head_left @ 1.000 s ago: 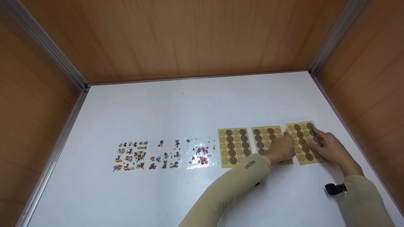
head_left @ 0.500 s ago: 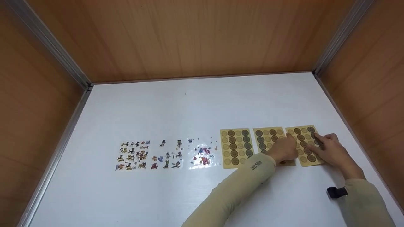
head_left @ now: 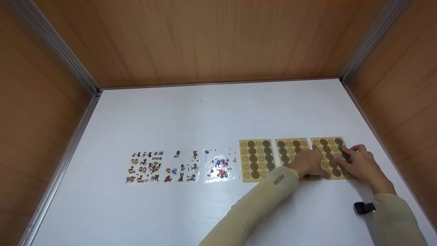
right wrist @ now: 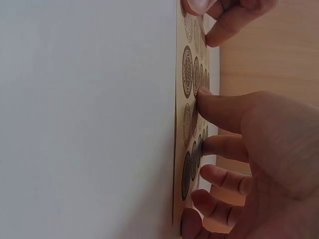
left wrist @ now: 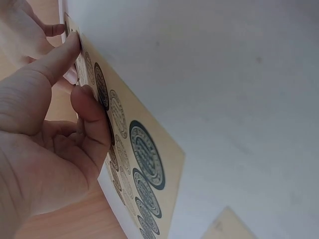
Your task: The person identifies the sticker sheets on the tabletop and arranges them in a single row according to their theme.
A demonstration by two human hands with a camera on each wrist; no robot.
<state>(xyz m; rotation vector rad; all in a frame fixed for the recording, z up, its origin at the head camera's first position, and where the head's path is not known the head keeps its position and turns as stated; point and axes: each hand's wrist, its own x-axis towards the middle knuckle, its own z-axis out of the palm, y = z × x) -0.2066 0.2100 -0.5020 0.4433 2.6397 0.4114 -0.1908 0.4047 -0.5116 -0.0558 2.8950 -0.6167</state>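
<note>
Three tan sheets of round coin-like stickers lie in a row in the head view. My left hand (head_left: 307, 162) rests over the middle sticker sheet (head_left: 287, 150), hiding its lower right part. Its spread thumb and index finger touch the left side of the right sticker sheet (head_left: 328, 149); the other fingers are curled under. My right hand (head_left: 363, 165) rests on that sheet's right side, thumb and fingertips spread over the circles, as the right wrist view also shows with its thumb (right wrist: 219, 109). Further left lies the third coin sticker sheet (head_left: 256, 160), untouched.
Three transparent sheets with small colourful cartoon stickers lie to the left: the left one (head_left: 145, 167), the middle one (head_left: 181, 167) and the right one (head_left: 220, 167). Wooden panels (head_left: 218, 41) enclose the white table (head_left: 153, 116). A black strap piece (head_left: 363, 207) sits at my right wrist.
The right sticker sheet has shifted slightly toward me and straightened beside the middle one. My left hand has spread its thumb down along that sheet's left side. My right hand stays on the sheet.
</note>
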